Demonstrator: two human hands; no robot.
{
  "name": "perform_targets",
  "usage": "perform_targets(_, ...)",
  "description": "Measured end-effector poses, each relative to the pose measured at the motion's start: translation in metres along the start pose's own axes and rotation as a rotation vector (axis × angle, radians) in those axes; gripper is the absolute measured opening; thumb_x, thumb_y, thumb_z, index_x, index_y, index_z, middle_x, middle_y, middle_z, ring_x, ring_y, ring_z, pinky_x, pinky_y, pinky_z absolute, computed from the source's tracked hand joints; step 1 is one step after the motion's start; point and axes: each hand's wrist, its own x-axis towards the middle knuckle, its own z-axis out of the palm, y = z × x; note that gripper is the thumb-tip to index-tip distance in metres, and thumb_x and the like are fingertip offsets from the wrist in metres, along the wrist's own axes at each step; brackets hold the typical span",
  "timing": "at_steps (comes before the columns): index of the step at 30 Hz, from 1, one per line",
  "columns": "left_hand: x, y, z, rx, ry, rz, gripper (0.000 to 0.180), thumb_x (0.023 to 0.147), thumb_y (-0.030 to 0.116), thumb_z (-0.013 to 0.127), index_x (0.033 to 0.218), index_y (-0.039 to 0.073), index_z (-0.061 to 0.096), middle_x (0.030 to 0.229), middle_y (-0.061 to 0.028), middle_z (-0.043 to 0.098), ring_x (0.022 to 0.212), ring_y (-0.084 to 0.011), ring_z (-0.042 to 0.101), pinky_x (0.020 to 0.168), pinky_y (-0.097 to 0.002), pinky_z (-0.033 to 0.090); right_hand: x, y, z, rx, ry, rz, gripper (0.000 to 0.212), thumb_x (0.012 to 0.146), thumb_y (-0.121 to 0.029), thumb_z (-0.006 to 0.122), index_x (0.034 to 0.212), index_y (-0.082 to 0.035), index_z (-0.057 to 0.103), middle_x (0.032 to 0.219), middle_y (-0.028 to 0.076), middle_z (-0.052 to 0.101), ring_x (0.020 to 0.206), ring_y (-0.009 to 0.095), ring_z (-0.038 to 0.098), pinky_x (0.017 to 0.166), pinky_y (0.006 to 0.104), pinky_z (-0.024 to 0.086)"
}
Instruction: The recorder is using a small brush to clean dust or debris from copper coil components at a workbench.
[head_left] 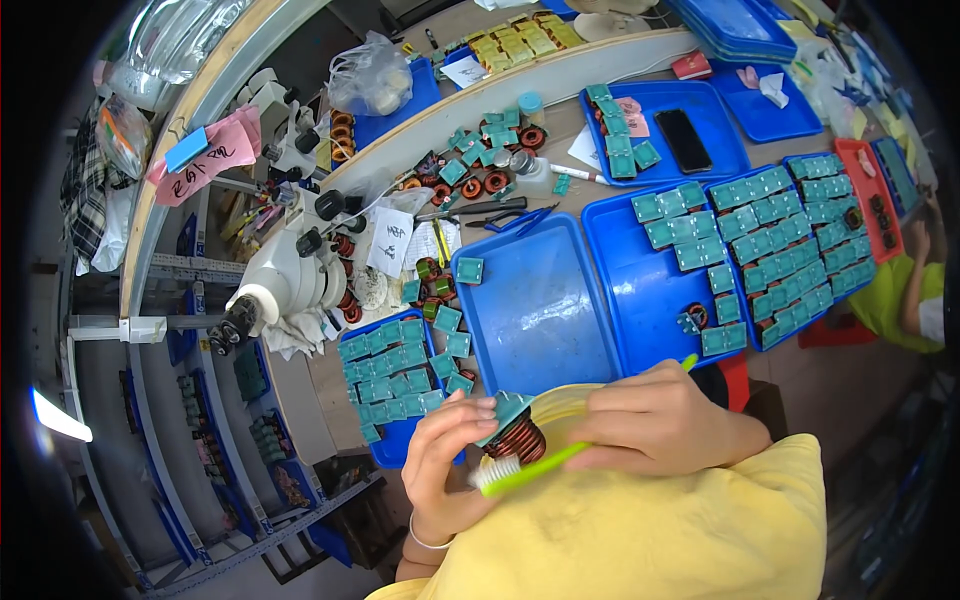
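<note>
My left hand (445,470) is closed on a copper-wound coil (520,443) with a teal plate on its top. I hold it tilted in front of my yellow top. In my right hand (650,420) is a bright green toothbrush (540,470), gripped by its handle. The white bristles lie close to the lower side of the coil; whether they touch it I cannot tell. Just beyond my hands is a blue tray (540,300), with a teal-topped piece (470,270) at its upper left corner.
Blue trays of teal-topped pieces stand left (390,380) and right (780,250). A white microscope (285,270) is at the left. Pliers (520,222), a bottle (535,178) and loose coils lie behind. A phone (683,140) rests in a tray. Another person's arm (918,290) shows far right.
</note>
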Motion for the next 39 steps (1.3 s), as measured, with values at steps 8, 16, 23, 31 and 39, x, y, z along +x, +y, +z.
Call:
perform_targets(8, -0.001, -0.024, 0.008, -0.431, 0.192, -0.117, 0.075, 0.055, 0.027, 0.084, 0.11, -0.002, 0.044, 0.104, -0.0115, 0.048, 0.099, -0.0246, 0.052, 0.095, -0.0401, 0.037, -0.003, 0.016, 0.005, 0.36, 0.08, 0.354, 0.011, 0.078, -0.014, 0.063, 0.076, -0.003, 0.063, 0.064, 0.01, 0.059, 0.053, 0.023, 0.057, 0.048, 0.029, 0.042)
perform_targets(16, 0.0, -0.029, 0.011, -1.088, 0.291, -0.428, 0.072, 0.061, 0.025, 0.081, 0.115, -0.004, 0.044, 0.112, -0.0109, 0.048, 0.102, -0.024, 0.052, 0.087, -0.0356, 0.044, -0.006, 0.024, 0.023, 0.557, -0.403, 0.361, 0.017, 0.084, -0.02, 0.057, 0.082, -0.004, 0.065, 0.067, 0.009, 0.061, 0.055, 0.023, 0.057, 0.051, 0.0286, 0.043)
perform_targets(23, 0.01, -0.023, 0.009, 0.24, -0.016, -0.006, 0.077, 0.052, -0.004, 0.075, 0.122, 0.0, 0.045, 0.1, -0.0094, 0.047, 0.093, -0.0211, 0.049, 0.084, -0.0304, 0.04, -0.006, 0.029, 0.012, 0.41, -0.354, 0.292, 0.016, 0.085, -0.017, 0.054, 0.083, -0.006, 0.066, 0.069, 0.009, 0.062, 0.059, 0.022, 0.06, 0.054, 0.0289, 0.045)
perform_targets(31, 0.014, -0.017, 0.015, 0.286, 0.073, 0.052, 0.07, 0.054, 0.006, 0.08, 0.117, 0.001, 0.049, 0.093, -0.0123, 0.059, 0.084, -0.0262, 0.054, 0.075, -0.0343, 0.042, -0.008, 0.04, 0.033, 0.613, 0.067, 0.605, 0.028, 0.077, -0.024, 0.065, 0.097, -0.004, 0.062, 0.082, 0.004, 0.062, 0.061, 0.008, 0.052, 0.058, 0.024, 0.042)
perform_targets(39, 0.003, -0.018, 0.009, 0.196, -0.085, -0.001, 0.075, 0.051, 0.016, 0.083, 0.117, 0.004, 0.051, 0.106, -0.0128, 0.051, 0.097, -0.0291, 0.048, 0.082, -0.0373, 0.041, 0.008, 0.047, 0.058, 0.748, -0.192, 0.712, 0.04, 0.071, -0.012, 0.072, 0.105, 0.002, 0.057, 0.089, 0.006, 0.061, 0.067, 0.005, 0.051, 0.059, 0.0212, 0.041)
